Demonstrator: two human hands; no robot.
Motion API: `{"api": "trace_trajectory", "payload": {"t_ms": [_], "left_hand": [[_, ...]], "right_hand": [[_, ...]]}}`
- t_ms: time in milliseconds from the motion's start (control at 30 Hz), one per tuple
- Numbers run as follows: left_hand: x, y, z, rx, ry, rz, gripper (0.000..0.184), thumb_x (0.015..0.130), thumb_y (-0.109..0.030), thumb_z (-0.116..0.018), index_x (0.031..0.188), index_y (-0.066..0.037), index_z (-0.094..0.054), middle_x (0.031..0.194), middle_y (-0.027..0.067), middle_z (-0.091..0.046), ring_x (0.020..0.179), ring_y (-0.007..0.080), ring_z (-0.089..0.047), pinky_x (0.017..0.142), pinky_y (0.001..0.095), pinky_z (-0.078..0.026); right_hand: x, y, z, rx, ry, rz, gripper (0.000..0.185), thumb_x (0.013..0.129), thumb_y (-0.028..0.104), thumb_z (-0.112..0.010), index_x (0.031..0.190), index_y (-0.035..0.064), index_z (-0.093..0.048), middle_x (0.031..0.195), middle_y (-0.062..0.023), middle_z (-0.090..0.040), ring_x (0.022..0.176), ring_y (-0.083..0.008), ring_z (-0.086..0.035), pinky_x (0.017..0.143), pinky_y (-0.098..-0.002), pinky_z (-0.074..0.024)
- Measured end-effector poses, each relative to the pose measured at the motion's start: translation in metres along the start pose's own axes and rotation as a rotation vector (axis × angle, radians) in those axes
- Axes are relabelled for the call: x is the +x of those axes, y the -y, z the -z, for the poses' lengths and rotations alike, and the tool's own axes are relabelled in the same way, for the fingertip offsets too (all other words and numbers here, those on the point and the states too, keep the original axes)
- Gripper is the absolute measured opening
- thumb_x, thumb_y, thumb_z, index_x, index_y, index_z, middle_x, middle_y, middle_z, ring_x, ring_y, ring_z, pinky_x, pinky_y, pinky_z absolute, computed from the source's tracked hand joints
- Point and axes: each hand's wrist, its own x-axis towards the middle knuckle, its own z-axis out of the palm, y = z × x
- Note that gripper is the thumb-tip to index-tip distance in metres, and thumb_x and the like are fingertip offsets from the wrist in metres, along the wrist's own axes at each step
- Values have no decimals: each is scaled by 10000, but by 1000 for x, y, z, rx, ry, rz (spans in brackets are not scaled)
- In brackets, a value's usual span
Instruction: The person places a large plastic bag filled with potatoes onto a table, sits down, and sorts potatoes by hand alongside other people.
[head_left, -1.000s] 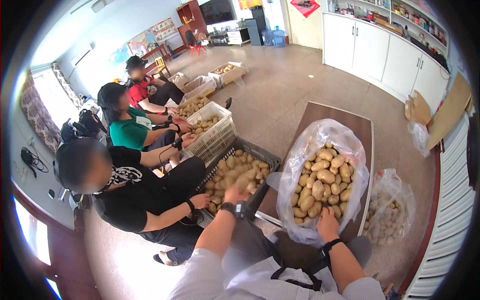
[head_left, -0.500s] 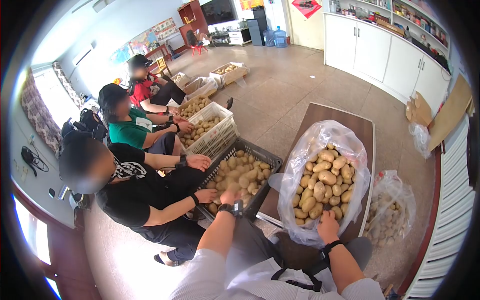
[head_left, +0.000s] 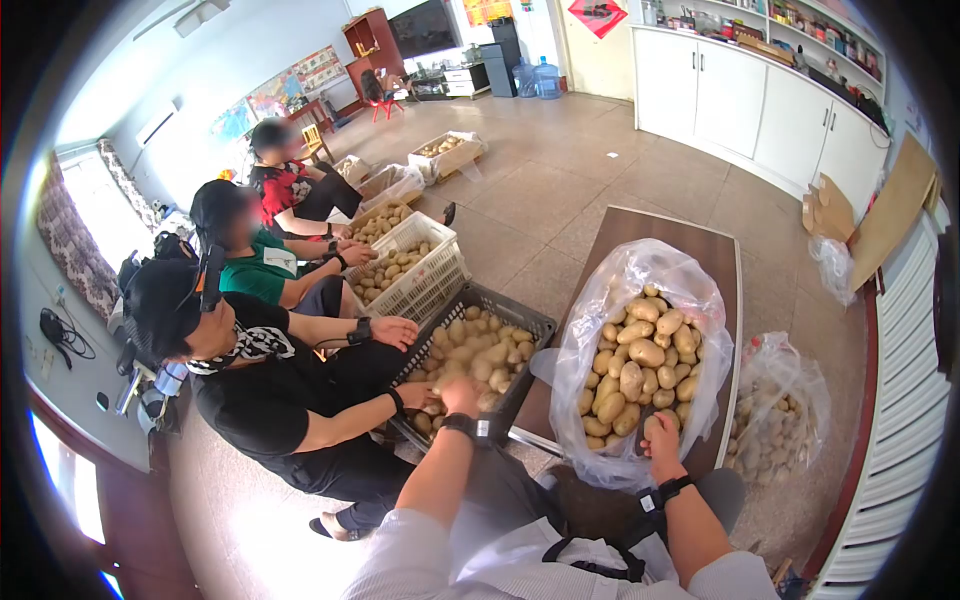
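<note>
My left hand (head_left: 461, 396) reaches into the black plastic crate (head_left: 543, 326), over the potatoes (head_left: 497, 352) lying in it. Its fingers are smeared by motion, so their grip does not show. At the near side of a clear plastic bag (head_left: 572, 385) full of potatoes (head_left: 646, 352), my right hand (head_left: 664, 458) is closed around a potato (head_left: 655, 425). The open bag stands on a brown table (head_left: 622, 232) in front of me. A co-worker's hand (head_left: 415, 396) is in the same crate, left of my left hand; their other hand (head_left: 394, 331) is over its far left rim.
Three people sit in a row on the left, the nearest in black (head_left: 262, 400). White crates (head_left: 440, 272) of potatoes stand beyond the black one. Another bag of potatoes (head_left: 775, 425) rests on the floor at the right. White cabinets (head_left: 740, 100) line the back right.
My right hand has turned and now shows a potato in its fingers. My left hand has stayed over the black crate. The co-worker's near hand has moved slightly right, further over the potatoes.
</note>
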Motion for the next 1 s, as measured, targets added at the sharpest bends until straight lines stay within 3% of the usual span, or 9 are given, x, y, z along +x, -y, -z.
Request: {"api": "trace_trajectory", "payload": {"t_ms": [33,333,433,500,533,633,767,833,1000], "left_hand": [[-5,-8,-10,-643,37,139,134,959,-154,-532,959,-27,-575,915,96,-585,765,252,-586,650,384,-533],[-144,-74,-97,-399,536,235,241,972,-228,-522,1117,-36,-541,985,101,-608,765,232,-655,632,348,-559],[-174,-73,-106,-284,683,362,401,975,-345,-544,1255,-63,-488,1110,121,-586,852,273,-661,687,373,-556],[-190,-75,-107,-294,897,560,495,970,-425,-542,1316,-81,-462,1161,133,-573,941,301,-647,761,400,-539],[-190,-74,-106,-342,988,583,469,987,-418,-508,1262,-40,-480,1162,132,-579,991,315,-644,800,421,-517],[-189,-69,-112,-586,981,687,421,1004,-359,-488,1235,-8,-501,1156,137,-584,969,299,-636,792,407,-510],[-158,-48,-108,-519,838,592,349,1011,-300,-474,1177,2,-534,1128,134,-594,930,283,-623,765,397,-506],[-144,-58,-101,-613,700,561,247,971,-273,-560,1028,-37,-606,941,110,-657,788,254,-635,682,367,-532],[-95,-75,-76,-777,566,525,245,970,-240,-546,1092,-28,-552,1004,154,-615,848,300,-610,734,421,-536]], "right_hand": [[-4,3,0,-1,3,1,436,874,150,-539,1299,53,-517,963,-58,-581,632,-131,-573,512,-256,-447],[-11,-6,-29,69,216,112,495,835,80,-566,1322,40,-489,898,-63,-600,623,-130,-574,509,-282,-448],[-3,-28,-40,-254,218,443,541,821,80,-636,1333,15,-474,955,-88,-625,719,-160,-619,597,-309,-501],[-54,16,-57,-445,252,478,567,805,176,-674,1296,-33,-483,1111,-206,-643,1032,-353,-633,893,-391,-502],[-53,11,-64,-407,320,510,552,819,187,-676,1294,-22,-490,1166,-223,-619,1110,-363,-603,904,-398,-492],[-64,15,-69,-471,408,842,559,836,167,-695,1326,9,-477,1197,-180,-592,1016,-270,-620,846,-370,-505],[-59,21,-53,-482,363,734,546,830,180,-698,1302,6,-487,1218,-192,-566,1073,-334,-588,897,-404,-482],[-44,21,-35,-691,88,826,487,816,143,-661,1247,-16,-500,1217,-220,-543,1103,-395,-545,951,-467,-445],[-4,0,5,-899,-183,768,491,794,107,-662,1234,-14,-482,1230,-230,-514,1174,-421,-470,1014,-487,-379]]}}
